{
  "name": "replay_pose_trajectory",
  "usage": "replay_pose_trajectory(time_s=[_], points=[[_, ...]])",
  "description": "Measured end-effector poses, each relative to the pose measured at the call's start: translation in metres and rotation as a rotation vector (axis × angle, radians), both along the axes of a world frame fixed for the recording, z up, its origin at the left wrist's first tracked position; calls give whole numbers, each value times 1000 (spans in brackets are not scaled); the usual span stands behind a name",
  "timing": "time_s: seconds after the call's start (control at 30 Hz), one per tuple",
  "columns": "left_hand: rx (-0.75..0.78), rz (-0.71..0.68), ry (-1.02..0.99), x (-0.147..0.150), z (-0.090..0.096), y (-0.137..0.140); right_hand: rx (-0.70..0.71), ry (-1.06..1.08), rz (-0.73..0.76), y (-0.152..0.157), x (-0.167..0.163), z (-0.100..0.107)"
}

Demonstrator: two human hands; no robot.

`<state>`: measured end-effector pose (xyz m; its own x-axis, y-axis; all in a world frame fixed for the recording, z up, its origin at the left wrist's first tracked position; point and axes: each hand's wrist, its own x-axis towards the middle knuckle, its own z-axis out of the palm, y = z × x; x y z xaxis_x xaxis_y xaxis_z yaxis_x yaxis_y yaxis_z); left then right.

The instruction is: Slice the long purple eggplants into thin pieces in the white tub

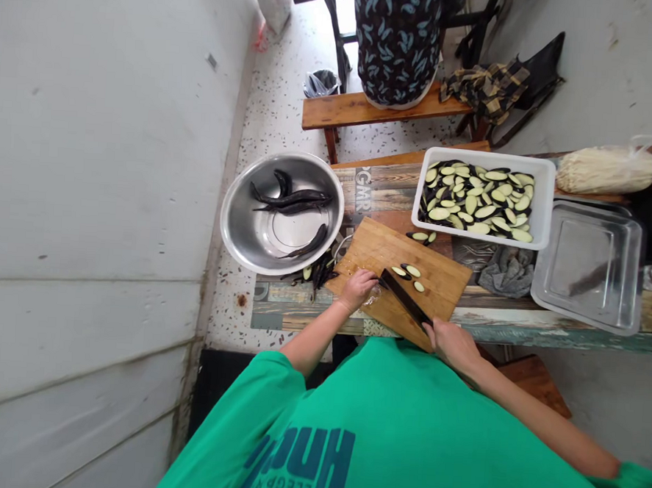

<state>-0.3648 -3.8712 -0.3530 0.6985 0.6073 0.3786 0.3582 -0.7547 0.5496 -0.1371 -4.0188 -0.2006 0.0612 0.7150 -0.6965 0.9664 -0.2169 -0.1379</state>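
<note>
My right hand (451, 344) is closed round the handle of a dark-bladed kitchen knife (405, 297), which lies slantwise over the wooden cutting board (373, 239). Close to the blade's far end, my left hand (358, 289) is closed on a dark eggplant (377, 282), mostly hidden by the fingers. Several cut eggplant slices (411, 270), pale with dark skin, rest on the board beyond the knife. A couple more slices (419, 236) are at the board's far edge. Whole eggplants (301, 197) lie in a large metal basin (230, 231) on the left.
A white tray (548, 173) full of eggplant slices stands at the back right. Beside it are a grey cloth (505, 271), a clear plastic container (586, 319) and a bagged pale bundle (606, 170). Eggplant trimmings (320, 274) lie left of the board. A person (396, 42) sits on a bench (334, 113) opposite.
</note>
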Motion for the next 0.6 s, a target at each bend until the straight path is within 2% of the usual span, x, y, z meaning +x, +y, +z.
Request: replay_pose_trajectory(time_s=[0.17,0.37,0.47,0.6], points=[[2,-7,1,0,-4,1,-19,0,-27,7,-5,-12],[-43,-14,15,0,-3,0,28,74,-148,27,-22,-35],[-58,-9,27,-1,-1,-1,68,48,-183,22,-24,-34],[-48,-16,17,0,1,-2,67,15,-97,4,-19,-24]])
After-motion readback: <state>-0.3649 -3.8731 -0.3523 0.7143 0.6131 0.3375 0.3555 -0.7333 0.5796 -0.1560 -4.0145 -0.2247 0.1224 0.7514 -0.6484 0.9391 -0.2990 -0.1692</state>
